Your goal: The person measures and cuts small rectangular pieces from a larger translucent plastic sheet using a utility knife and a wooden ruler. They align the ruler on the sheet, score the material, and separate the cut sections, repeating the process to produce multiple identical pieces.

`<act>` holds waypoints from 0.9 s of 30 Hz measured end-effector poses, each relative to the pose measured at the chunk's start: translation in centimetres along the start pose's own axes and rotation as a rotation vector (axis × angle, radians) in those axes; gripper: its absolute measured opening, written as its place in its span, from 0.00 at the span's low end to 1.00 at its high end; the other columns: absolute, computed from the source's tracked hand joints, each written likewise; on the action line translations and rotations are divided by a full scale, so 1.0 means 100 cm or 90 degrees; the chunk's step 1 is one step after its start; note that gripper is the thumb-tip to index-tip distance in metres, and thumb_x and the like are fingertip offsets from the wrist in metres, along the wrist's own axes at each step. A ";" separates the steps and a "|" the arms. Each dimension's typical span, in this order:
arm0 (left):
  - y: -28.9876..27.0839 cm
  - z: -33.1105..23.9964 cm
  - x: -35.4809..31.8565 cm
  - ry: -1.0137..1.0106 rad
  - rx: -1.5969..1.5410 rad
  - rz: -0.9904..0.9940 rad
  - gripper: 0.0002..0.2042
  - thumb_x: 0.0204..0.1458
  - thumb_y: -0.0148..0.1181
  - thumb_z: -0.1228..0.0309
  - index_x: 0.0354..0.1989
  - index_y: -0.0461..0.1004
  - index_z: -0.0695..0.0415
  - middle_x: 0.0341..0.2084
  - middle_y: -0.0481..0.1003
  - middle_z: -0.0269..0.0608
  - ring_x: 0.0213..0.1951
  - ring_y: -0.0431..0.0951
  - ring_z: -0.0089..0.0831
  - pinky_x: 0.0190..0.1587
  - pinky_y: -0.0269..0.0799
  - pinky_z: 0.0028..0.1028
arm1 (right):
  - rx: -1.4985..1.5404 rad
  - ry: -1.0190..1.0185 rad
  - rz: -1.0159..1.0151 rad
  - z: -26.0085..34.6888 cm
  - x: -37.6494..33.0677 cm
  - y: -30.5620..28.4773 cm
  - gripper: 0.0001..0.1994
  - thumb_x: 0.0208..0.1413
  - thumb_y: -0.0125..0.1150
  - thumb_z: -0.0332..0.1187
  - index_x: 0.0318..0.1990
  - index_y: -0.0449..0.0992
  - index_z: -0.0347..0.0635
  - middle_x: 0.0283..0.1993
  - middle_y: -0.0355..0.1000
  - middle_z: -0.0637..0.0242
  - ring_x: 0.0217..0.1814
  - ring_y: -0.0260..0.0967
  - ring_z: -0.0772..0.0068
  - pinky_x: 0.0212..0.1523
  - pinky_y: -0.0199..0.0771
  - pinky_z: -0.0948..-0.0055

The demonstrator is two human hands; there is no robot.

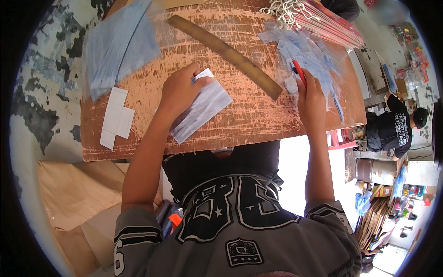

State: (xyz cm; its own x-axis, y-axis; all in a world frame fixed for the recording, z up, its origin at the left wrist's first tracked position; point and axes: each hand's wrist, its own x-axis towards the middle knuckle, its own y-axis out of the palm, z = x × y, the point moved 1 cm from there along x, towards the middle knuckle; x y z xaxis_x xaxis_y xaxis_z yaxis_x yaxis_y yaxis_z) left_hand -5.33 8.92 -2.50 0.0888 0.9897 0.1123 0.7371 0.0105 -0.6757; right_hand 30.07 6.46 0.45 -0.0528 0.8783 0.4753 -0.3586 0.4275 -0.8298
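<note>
My left hand (182,87) grips a greyish sheet (203,108) with a white corner, held over the worn brown tabletop (184,46); whether it is paper or film I cannot tell. In my right hand (312,99) is a red cutter knife (299,71), its upper end pointing away from me. Beneath and around that hand lie crumpled bluish clear plastic scraps (318,55). A long brownish ruler-like strip (226,53) rests slantwise between my hands. Left of my left hand lies a white cut-out card (117,117) with fold lines.
Bluish plastic sheets (124,51) are stacked at the far left. A bundle of pinkish sticks with white cords (314,21) lies at the far right. Brown cardboard (78,194) leans below the table's left side. Another person (390,124) in black is off to the right.
</note>
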 end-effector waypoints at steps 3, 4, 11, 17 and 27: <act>-0.005 0.012 0.006 0.019 -0.044 0.032 0.17 0.60 0.73 0.56 0.39 0.78 0.58 0.29 0.79 0.42 0.31 0.77 0.35 0.38 0.70 0.36 | -0.044 -0.034 -0.041 -0.026 0.016 0.028 0.21 0.70 0.63 0.32 0.68 0.74 0.44 0.50 0.74 0.48 0.51 0.74 0.38 0.51 0.76 0.46; -0.006 0.014 0.007 0.025 -0.099 0.034 0.16 0.61 0.73 0.57 0.39 0.78 0.58 0.28 0.77 0.39 0.31 0.75 0.31 0.37 0.69 0.34 | -0.048 -0.038 -0.039 -0.030 0.020 0.034 0.21 0.69 0.63 0.32 0.68 0.75 0.44 0.51 0.73 0.49 0.53 0.73 0.40 0.54 0.75 0.46; -0.021 0.009 0.006 -0.037 -0.368 0.071 0.15 0.68 0.68 0.64 0.31 0.71 0.53 0.26 0.68 0.20 0.30 0.62 0.13 0.33 0.58 0.21 | -0.069 -0.049 -0.048 -0.033 0.020 0.045 0.21 0.66 0.68 0.32 0.65 0.78 0.43 0.55 0.74 0.55 0.58 0.70 0.48 0.60 0.71 0.52; -0.029 -0.003 0.000 -0.021 -0.425 0.094 0.14 0.68 0.69 0.64 0.32 0.71 0.51 0.26 0.68 0.18 0.30 0.60 0.11 0.32 0.55 0.20 | 0.243 -0.007 -0.092 0.025 0.007 0.019 0.20 0.68 0.67 0.34 0.65 0.79 0.44 0.53 0.79 0.58 0.55 0.75 0.58 0.53 0.76 0.61; -0.028 -0.048 -0.012 -0.020 -0.482 0.097 0.12 0.67 0.70 0.63 0.35 0.74 0.52 0.28 0.71 0.19 0.31 0.63 0.11 0.34 0.59 0.18 | 0.879 0.208 0.357 0.124 -0.032 0.014 0.15 0.74 0.66 0.40 0.52 0.81 0.35 0.38 0.81 0.71 0.38 0.75 0.84 0.41 0.74 0.78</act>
State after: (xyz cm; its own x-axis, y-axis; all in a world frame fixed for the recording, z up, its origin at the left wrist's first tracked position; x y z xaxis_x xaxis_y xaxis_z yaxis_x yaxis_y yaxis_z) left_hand -4.29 7.05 2.80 0.2160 0.9760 0.0294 0.9764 -0.2161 0.0015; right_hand 18.13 1.63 1.39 -0.3380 0.9405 -0.0345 -0.9351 -0.3314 0.1254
